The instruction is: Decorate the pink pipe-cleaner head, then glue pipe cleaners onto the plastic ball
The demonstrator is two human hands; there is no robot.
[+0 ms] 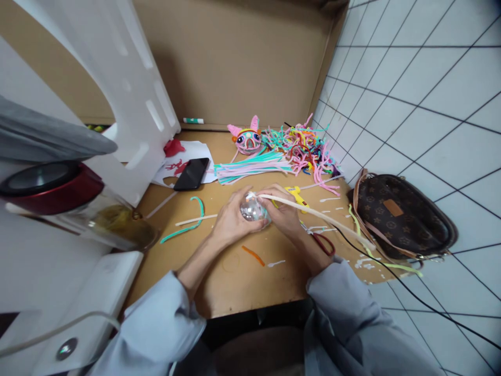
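A clear, shiny ball (250, 207) is held over the middle of the brown tabletop (235, 282). My left hand (230, 219) curls around its left side, thumb across the near face. On the other side, my right hand (284, 209) pinches a long cream pipe cleaner (324, 218) at the ball's top right; its free end sweeps right. Just beyond my right hand lies a yellow glue gun (297, 197), partly hidden. Red-handled scissors (324, 244) rest beside my right forearm. Left of my hands lie a bent teal pipe cleaner (202, 209) and a straight cream one.
At the back sit a pink-eared animal figure (248, 140), a bundle of pipe cleaners (254, 166) and a tangled colourful heap (305, 146). A black phone (191, 174) lies on paper. A brown handbag (403, 214) stands right, a glass kettle (117, 219) left. A black cord crosses the right.
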